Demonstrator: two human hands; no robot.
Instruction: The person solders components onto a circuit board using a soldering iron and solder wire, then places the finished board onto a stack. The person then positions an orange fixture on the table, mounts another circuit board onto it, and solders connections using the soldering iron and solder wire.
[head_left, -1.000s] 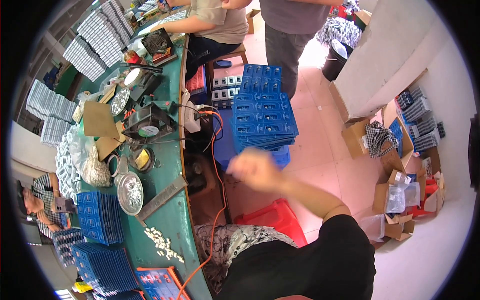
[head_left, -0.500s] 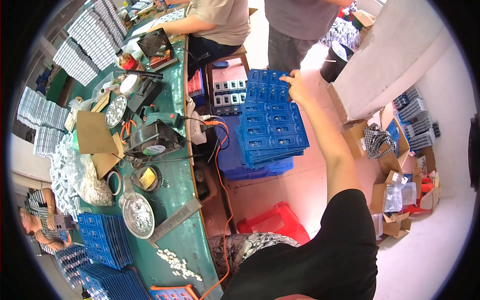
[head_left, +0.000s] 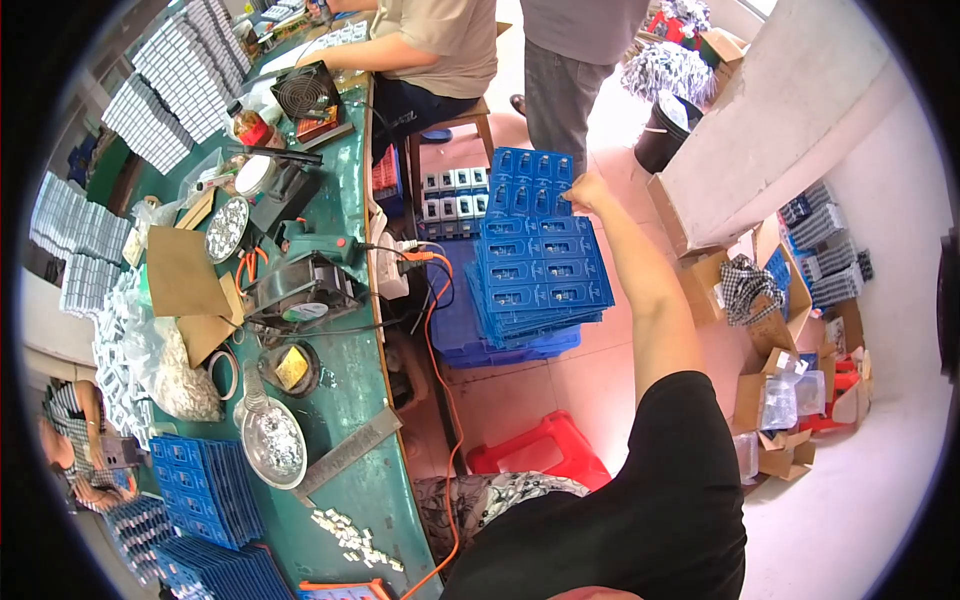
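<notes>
My right hand [head_left: 590, 194] reaches far forward, its fingers closed at the right edge of a blue circuit board panel [head_left: 531, 180]. Small metal-coloured parts sit in rows on that panel. Just nearer, and partly overlapped with it in view, lies a stack of similar blue panels [head_left: 545, 270], its layers slightly askew. The stack rests on a blue plastic crate [head_left: 460, 335]. My fingertips are small and partly hidden against the panel's edge. My left hand is out of sight.
The green workbench [head_left: 345, 420] at left carries a metal dish [head_left: 273, 445], a steel ruler [head_left: 350, 455], a fan [head_left: 306, 90] and more blue panels [head_left: 205, 490]. An orange cable [head_left: 445, 390] hangs beside it. A red stool [head_left: 540, 445], cardboard boxes [head_left: 790, 450] and two people [head_left: 575, 60] are nearby.
My right hand has moved slightly down and left in view, its fingers now more curled at the panel's edge. The panel sits slightly lower. The standing person has shifted left.
</notes>
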